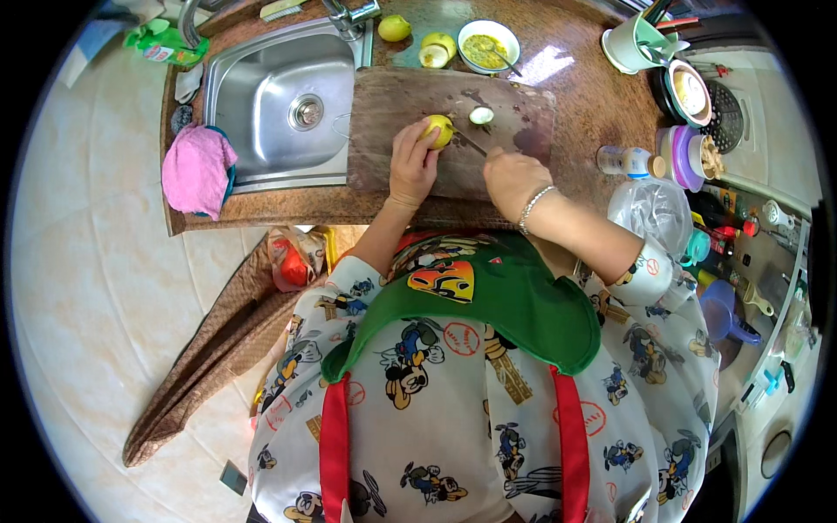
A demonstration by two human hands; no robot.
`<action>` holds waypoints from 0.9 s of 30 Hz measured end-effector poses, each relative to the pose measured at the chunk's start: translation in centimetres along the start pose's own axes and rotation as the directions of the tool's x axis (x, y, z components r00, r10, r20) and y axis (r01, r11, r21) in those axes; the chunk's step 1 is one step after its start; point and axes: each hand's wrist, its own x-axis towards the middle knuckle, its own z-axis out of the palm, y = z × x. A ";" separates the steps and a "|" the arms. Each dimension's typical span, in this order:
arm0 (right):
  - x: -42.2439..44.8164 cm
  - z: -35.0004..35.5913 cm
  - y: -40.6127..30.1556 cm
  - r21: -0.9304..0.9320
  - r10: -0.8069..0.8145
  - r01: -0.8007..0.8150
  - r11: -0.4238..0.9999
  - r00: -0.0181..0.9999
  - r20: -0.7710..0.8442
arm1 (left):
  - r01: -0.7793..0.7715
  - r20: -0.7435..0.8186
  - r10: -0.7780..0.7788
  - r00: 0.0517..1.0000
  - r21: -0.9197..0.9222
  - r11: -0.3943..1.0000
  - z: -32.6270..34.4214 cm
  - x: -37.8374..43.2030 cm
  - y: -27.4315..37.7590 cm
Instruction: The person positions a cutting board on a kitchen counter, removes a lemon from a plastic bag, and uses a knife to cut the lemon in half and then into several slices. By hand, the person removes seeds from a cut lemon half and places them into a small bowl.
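My left hand (414,163) steadies a yellow passion fruit (437,133) on the dark wooden cutting board (386,98). In my right hand (518,180), which wears a bracelet, is a kitchen knife (469,141). Its blade reaches left to the fruit and meets its right side; how deep it sits I cannot tell. A cut-off cap of rind (481,116) lies on the board just beyond the knife, pale inner face up. Behind the board stands a white bowl (463,38) of yellow pulp with a spoon (507,63) in it.
A whole fruit (394,28) and a cut one (438,47) lie behind the board. At left are a steel sink (274,124) and a pink cloth (198,170). A utensil holder (621,52), jars (624,161) and a clear plastic bag (650,212) stand at right.
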 end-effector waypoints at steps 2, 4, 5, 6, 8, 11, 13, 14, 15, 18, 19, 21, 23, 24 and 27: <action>-0.1 0.8 -0.5 0.037 -0.011 0.011 0.999 1.000 0.009 | 0.000 -0.006 0.000 1.000 -0.011 1.000 0.1 0.2 0.1; 0.1 1.1 -0.1 0.113 -0.051 0.052 0.992 0.999 -0.007 | 0.010 0.001 -0.010 1.000 -0.010 1.000 0.2 0.3 0.4; 0.2 1.2 0.2 0.123 -0.054 0.056 0.991 0.998 -0.019 | 0.010 0.006 -0.010 1.000 -0.008 1.000 0.2 0.4 0.4; 0.2 1.2 0.4 0.133 -0.058 0.061 0.989 0.998 -0.032 | 0.006 0.007 -0.006 1.000 -0.010 1.000 0.2 0.2 0.3; -0.2 0.0 1.3 0.130 -0.150 0.151 0.980 0.989 -0.014 | -0.003 0.011 0.004 1.000 -0.013 1.000 0.2 0.1 0.2; 0.4 -0.4 1.8 0.129 -0.150 0.149 0.980 0.989 -0.005 | -0.002 0.008 0.002 1.000 -0.016 1.000 0.5 0.5 0.5; 0.2 -0.4 1.6 0.129 -0.131 0.128 0.983 0.991 0.022 | -0.004 0.009 0.004 1.000 -0.020 1.000 0.5 0.2 0.3; -0.2 -0.9 1.4 0.124 -0.138 0.132 0.983 0.990 0.036 | -0.011 0.000 0.011 1.000 -0.017 1.000 0.5 0.4 0.0; -0.5 -1.3 1.3 0.118 -0.144 0.137 0.983 0.988 0.051 | -0.021 -0.003 0.020 1.000 -0.021 1.000 0.6 0.4 -0.2; 0.7 0.5 1.6 0.078 -0.137 0.135 0.988 0.990 0.019 | -0.024 0.014 0.024 1.000 -0.021 0.999 0.5 -0.4 0.0; 1.0 1.9 1.2 0.097 -0.107 0.105 0.990 0.994 0.017 | -0.015 0.021 0.015 1.000 -0.013 1.000 0.4 -0.6 0.1; 1.8 2.8 0.4 0.119 -0.047 0.049 0.992 0.999 -0.014 | -0.021 0.005 0.021 1.000 -0.010 1.000 0.5 0.3 -0.1; 1.6 2.6 0.9 0.149 -0.074 0.076 0.986 0.997 -0.019 | -0.021 -0.008 0.021 1.000 -0.023 1.000 0.1 0.5 0.0; 1.5 2.4 0.9 0.165 -0.092 0.093 0.982 0.996 -0.017 | -0.008 -0.007 0.008 1.000 -0.029 1.000 -0.1 0.7 0.0; 2.2 2.4 0.3 0.162 -0.059 0.061 0.985 0.998 -0.018 | 0.067 0.009 -0.067 0.998 -0.077 0.995 -0.6 1.0 -0.2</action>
